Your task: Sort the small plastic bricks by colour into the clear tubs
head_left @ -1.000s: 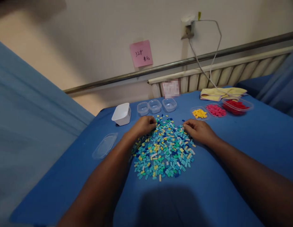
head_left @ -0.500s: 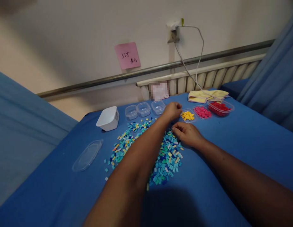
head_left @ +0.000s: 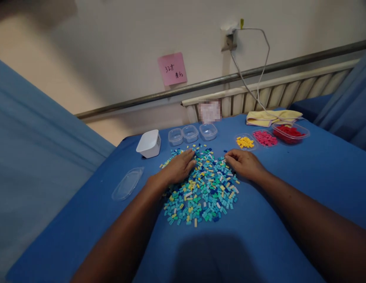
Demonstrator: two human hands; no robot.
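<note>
A spread pile of small building bricks (head_left: 205,192), mostly turquoise, blue, green and pale yellow, lies on the blue cloth. My left hand (head_left: 180,166) rests palm down over the pile's upper left, fingers stretched out and touching the bricks. At the pile's upper right edge is my right hand (head_left: 246,163), thumb and fingertips pressed together; anything between them is too small to make out. Just beyond it, yellow bricks (head_left: 244,142) fill a shallow clear lid or tray. Beside them sit pink bricks (head_left: 265,138) in a similar tray and red pieces (head_left: 287,133) in a clear tub.
Clear plastic containers (head_left: 190,134) line the back, with a white tub (head_left: 149,144) to their left. A clear lid (head_left: 128,183) lies left of the pile. Behind the red pieces is a folded yellow cloth (head_left: 273,117), with a white cable (head_left: 244,84) hanging down to it.
My left hand went from the pile across toward the yellow bricks, then came back and opened flat on the pile. My right hand stayed pinched at the pile's edge. The view swung and returned.
</note>
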